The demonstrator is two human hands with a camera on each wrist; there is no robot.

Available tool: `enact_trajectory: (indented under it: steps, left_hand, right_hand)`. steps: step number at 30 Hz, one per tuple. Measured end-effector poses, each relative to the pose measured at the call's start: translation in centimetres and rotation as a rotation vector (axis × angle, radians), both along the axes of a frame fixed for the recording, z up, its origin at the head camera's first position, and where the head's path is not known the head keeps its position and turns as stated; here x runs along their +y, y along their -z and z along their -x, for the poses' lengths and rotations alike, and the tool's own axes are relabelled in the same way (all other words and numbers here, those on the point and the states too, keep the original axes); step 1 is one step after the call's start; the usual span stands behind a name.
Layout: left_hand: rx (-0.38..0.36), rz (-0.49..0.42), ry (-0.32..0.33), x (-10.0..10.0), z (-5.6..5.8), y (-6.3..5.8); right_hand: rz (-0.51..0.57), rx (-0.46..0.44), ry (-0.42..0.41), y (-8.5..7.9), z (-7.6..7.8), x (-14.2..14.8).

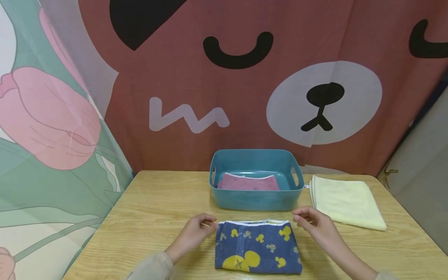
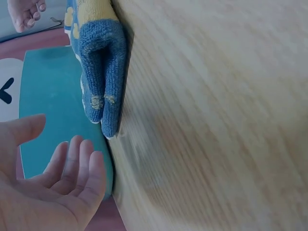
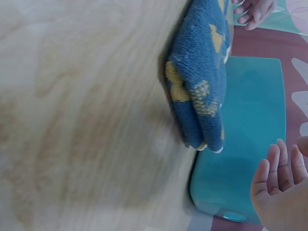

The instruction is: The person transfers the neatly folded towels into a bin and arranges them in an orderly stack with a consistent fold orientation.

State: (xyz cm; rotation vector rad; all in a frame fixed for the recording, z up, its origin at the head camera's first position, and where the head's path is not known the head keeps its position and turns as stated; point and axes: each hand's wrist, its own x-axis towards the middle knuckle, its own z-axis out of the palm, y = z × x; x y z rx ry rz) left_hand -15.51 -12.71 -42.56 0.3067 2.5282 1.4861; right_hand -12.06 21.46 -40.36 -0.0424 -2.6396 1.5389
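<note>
A folded navy towel [image 1: 259,247] with yellow mouse-head shapes and a white edge lies on the table in front of the basket. In the wrist views its terry layers show from the side. Beside its far left corner is my left hand [image 1: 196,233], with loosely bent fingers and nothing in them; the left wrist view shows this hand [image 2: 62,187] apart from the cloth. My right hand [image 1: 315,221] hovers just off the far right corner. Its fingers [image 3: 284,171] are relaxed and hold nothing in the right wrist view.
Behind the towel stands a teal plastic basket [image 1: 257,200] with a pink folded cloth [image 1: 250,182] inside. A pale yellow folded towel [image 1: 346,202] lies to its right on the wooden table [image 1: 157,202]. A printed bear curtain [image 1: 175,77] hangs along the table's back edge.
</note>
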Motion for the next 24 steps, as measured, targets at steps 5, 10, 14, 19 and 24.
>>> enact_trajectory:
  steps: [5, 10, 14, 19, 24]
  left_hand:
    - [-0.024, 0.014, 0.040, -0.6, -0.4, 0.5]
    - [-0.078, 0.019, 0.063, -0.8, -0.8, 1.1]
    - [-0.064, 0.033, 0.062, -0.7, -1.3, 1.6]
    - [-0.054, 0.019, 0.044, -0.3, -1.9, 1.9]
    - [-0.106, -0.009, 0.018, 0.0, -2.6, 2.0]
  right_hand:
    - [0.007, -0.044, 0.005, 0.8, -0.3, 0.3]
    - [-0.021, -0.062, 0.015, 1.8, -1.0, 0.6]
    - [-0.052, -0.104, 0.028, 2.5, -1.5, 0.9]
    - [-0.053, -0.167, 0.044, 3.5, -2.0, 1.3]
    - [0.023, -0.229, 0.045, 4.4, -2.5, 1.4]
